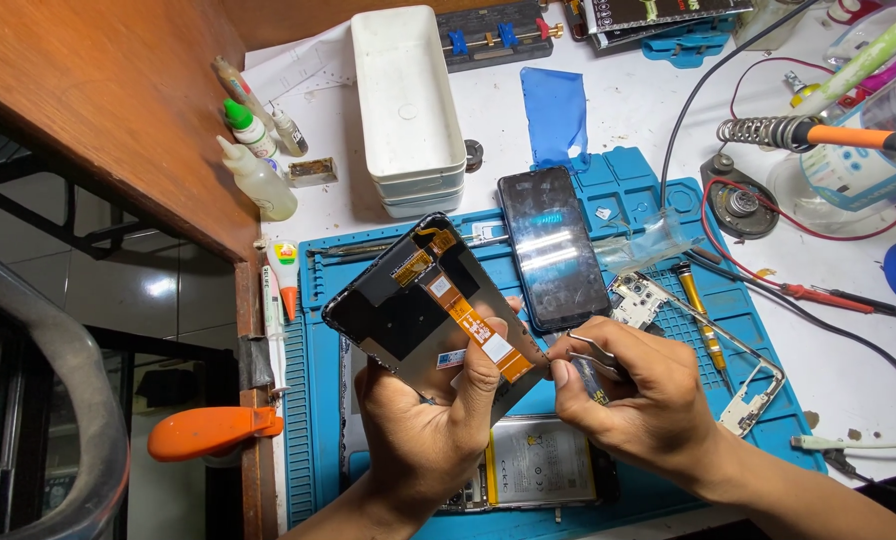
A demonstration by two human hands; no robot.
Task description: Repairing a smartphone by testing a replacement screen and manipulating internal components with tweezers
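Observation:
My left hand holds a phone display panel back side up, thumb pressed on its lower edge. An orange flex cable runs across the panel's back. My right hand grips metal tweezers whose tips touch the panel's right edge near the end of the cable. Below both hands an opened phone body with its battery lies on the blue work mat. A second phone with a dark screen lies face up on the mat just beyond the hands.
A phone middle frame and a yellow-handled screwdriver lie right of my hands. White stacked trays, glue bottles and a soldering iron on its stand sit at the back. An orange clamp grips the table's left edge.

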